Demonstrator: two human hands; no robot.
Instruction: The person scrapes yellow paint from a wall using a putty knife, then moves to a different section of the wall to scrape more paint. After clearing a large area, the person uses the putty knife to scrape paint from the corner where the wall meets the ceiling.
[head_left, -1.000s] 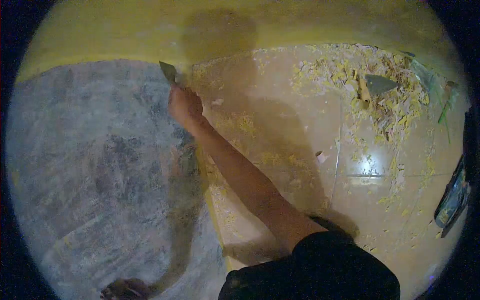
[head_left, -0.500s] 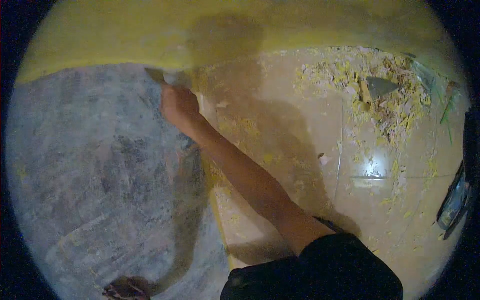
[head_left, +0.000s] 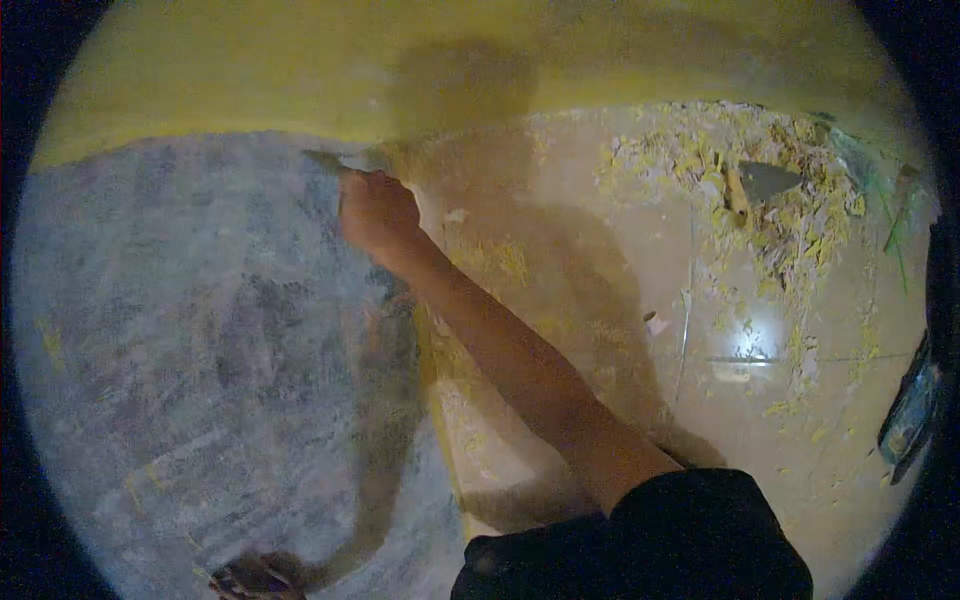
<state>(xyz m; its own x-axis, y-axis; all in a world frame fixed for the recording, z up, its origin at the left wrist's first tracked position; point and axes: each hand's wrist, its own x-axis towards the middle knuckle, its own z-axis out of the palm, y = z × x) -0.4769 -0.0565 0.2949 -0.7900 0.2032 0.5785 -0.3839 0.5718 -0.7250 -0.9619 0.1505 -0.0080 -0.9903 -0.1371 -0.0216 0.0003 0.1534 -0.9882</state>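
My right hand [head_left: 380, 212] is closed around a scraper [head_left: 325, 160], with the handle mostly hidden in the fist. Its thin blade points up and left, right by the border where the scraped grey-blue surface [head_left: 200, 270] meets the yellow painted wall [head_left: 250, 75]. The bare forearm reaches in from a black sleeve at the lower right. Low at the left, in shadow and partly cut off by the frame edge, my left hand [head_left: 258, 577] rests over the grey-blue surface with its fingers stretched leftward.
Yellow and whitish paint flakes [head_left: 790, 225] are heaped on the tan tiled floor [head_left: 560, 370]. A second scraper [head_left: 770, 182] with a triangular blade lies on the heap. Green strands [head_left: 895, 235] lie beside it, and a dark slipper-like object [head_left: 908, 415] is at the right edge.
My right hand and the scraper have shifted slightly right and down in view, with the blade still by the yellow border. The surroundings have shifted a little too.
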